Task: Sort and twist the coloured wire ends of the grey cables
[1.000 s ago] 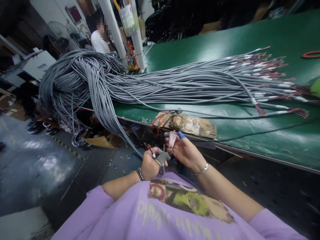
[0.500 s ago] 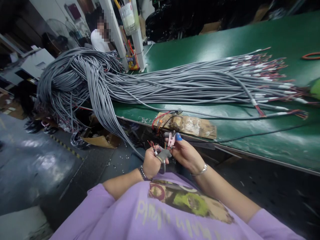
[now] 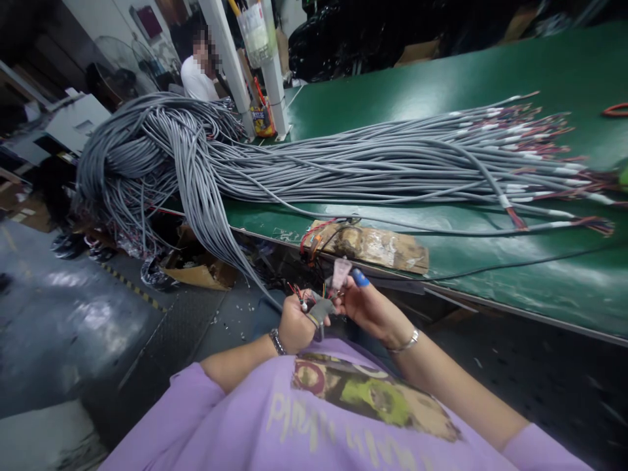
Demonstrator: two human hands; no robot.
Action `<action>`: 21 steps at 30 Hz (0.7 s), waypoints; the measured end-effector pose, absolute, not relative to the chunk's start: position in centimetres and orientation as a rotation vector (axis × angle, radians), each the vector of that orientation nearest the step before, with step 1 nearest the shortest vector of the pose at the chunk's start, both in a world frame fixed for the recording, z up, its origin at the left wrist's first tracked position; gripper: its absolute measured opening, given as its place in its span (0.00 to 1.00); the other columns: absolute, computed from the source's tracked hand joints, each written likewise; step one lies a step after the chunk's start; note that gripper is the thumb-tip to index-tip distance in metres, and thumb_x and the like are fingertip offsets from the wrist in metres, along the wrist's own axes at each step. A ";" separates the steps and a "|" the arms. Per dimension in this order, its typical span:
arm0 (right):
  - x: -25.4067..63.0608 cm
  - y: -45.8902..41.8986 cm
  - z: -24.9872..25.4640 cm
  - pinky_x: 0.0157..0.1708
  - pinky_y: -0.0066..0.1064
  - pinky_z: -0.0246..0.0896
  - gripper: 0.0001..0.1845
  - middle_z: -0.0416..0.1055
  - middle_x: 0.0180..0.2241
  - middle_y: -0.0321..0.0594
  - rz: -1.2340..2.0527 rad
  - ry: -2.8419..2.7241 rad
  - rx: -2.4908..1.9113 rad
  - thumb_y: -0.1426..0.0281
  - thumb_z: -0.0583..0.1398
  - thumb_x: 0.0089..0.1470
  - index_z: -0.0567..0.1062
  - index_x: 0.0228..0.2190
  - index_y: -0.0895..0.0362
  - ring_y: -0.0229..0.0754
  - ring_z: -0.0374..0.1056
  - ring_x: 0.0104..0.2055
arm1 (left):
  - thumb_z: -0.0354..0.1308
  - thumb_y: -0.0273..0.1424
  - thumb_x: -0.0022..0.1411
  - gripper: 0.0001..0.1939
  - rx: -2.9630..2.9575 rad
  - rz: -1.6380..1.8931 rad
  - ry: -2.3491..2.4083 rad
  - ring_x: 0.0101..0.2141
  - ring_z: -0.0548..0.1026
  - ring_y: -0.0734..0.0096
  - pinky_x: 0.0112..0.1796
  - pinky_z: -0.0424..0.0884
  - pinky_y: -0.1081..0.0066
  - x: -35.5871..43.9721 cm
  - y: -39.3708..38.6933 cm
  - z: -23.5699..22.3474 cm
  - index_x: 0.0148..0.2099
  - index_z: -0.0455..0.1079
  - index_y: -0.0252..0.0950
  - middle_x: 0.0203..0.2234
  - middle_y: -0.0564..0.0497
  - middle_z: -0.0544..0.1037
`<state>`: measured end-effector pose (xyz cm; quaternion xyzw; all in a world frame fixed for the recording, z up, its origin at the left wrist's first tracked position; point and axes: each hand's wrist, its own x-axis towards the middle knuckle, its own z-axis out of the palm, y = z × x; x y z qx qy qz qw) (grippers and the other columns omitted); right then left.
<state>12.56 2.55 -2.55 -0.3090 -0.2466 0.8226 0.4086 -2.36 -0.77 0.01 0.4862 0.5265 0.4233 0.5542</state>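
My left hand (image 3: 297, 322) is closed around the end of a bunch of grey cables (image 3: 321, 310), whose thin coloured wires (image 3: 296, 290) stick out above the fist. Close beside it on the right is my right hand (image 3: 369, 309), with a blue covering (image 3: 360, 278) on the thumb. Its fingers pinch a small pale pink clip-like piece (image 3: 340, 272) near the cable end; exactly how the piece meets the wires is blurred.
A thick bundle of grey cables (image 3: 343, 163) with stripped ends lies along the green table (image 3: 490, 294). A wooden board (image 3: 392, 252) with wiring sits at the near edge. White posts (image 3: 277, 98) rise behind. A person (image 3: 196, 78) is at the far left.
My right hand has shifted slightly right and its thumb has turned away from the pink piece, which now shows a broader side. My left hand keeps hold of the cables.
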 end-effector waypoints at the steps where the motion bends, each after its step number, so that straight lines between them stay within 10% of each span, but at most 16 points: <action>1: 12.6 2.2 -2.5 0.23 0.27 0.62 0.24 0.69 0.20 0.34 2.064 -0.656 -0.793 0.49 0.70 0.34 0.75 0.23 0.56 0.35 0.63 0.22 | 0.65 0.50 0.47 0.23 1.145 1.003 1.249 0.16 0.64 0.77 0.19 0.59 0.76 -2.4 -0.8 0.0 0.19 0.68 0.35 0.12 0.53 0.69; 21: 12.7 1.3 -1.7 0.20 0.27 0.48 0.21 0.64 0.14 0.32 1.746 -0.950 -1.117 0.56 0.72 0.32 0.73 0.15 0.58 0.32 0.54 0.19 | 0.65 0.50 0.47 0.24 1.107 0.927 1.158 0.16 0.65 0.76 0.21 0.62 0.75 -2.9 -1.0 -0.8 0.19 0.69 0.34 0.12 0.52 0.70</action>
